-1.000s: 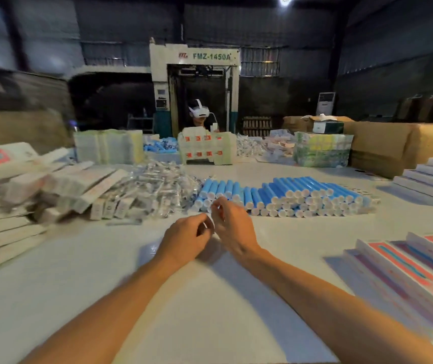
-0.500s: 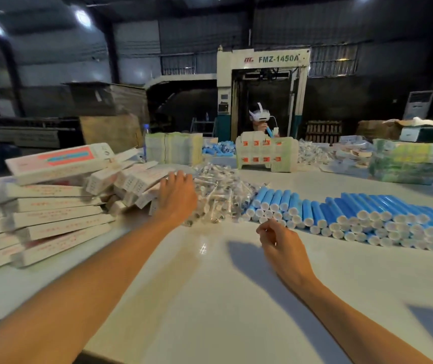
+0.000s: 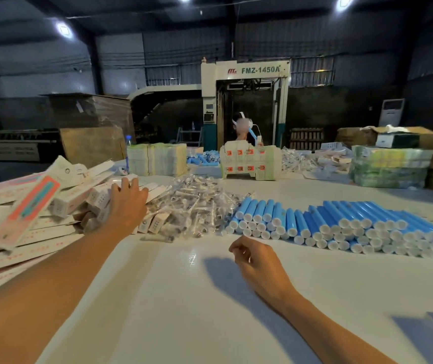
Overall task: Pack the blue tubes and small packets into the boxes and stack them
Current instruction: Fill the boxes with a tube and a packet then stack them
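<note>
Head view: the left hand (image 3: 126,203) lies at ten o'clock with fingers spread flat over a slumped pile of long white cardboard boxes with pink-and-teal panels (image 3: 26,222). It touches their tops; I cannot tell whether it has caught one yet. The right hand (image 3: 256,261) hovers over the pale worktop (image 3: 184,298) at about five o'clock, fingers loosely curled, with nothing visible in it.

The heap of small clear packets (image 3: 194,206) sits at twelve o'clock, just beside the boxes. The blue tubes with white caps (image 3: 341,222) lie in rows towards two o'clock.

The pile looks the likeliest trouble. The boxes lean across each other at odd angles, so tugging one from under the others could slide several onto the packets or off the nine o'clock edge. The tubes are round and stacked in layers, so a careless reach could set them rolling.

The only clear writing is "FMZ-1450A" on the cream machine (image 3: 260,70) at twelve o'clock, beside a red logo. Box print is too blurred to read.
</note>
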Available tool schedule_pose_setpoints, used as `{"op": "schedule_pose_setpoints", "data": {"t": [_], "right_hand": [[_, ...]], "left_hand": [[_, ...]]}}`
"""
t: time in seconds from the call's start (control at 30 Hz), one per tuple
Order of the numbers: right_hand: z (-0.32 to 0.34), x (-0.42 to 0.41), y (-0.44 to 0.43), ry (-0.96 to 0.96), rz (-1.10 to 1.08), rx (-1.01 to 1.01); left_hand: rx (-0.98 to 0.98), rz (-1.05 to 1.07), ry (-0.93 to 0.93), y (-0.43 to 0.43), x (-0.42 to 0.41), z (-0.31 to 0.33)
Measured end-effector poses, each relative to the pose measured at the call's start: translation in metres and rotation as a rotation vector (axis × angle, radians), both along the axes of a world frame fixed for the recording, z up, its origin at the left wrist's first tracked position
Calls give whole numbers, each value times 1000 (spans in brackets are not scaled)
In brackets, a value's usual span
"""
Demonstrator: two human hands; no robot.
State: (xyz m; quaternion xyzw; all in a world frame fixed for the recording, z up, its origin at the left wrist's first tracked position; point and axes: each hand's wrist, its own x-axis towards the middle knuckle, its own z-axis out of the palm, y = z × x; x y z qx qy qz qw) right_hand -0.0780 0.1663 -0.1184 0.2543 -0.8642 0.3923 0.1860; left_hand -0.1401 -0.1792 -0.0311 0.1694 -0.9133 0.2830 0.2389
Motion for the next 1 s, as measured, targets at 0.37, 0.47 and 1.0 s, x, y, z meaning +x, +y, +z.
{"op": "schedule_pose_setpoints", "data": {"t": [0.37,0.47,1.0], "right_hand": [[4,7,1,15,37,63],[4,9,1,20,42,83],[48,-46,42,-97,-492,-214]], "left_hand": [[587,-393,221,29,69,-7],[959,-531,213,49,80,-4],[2314,-941,-20,166,94,-67]]}}
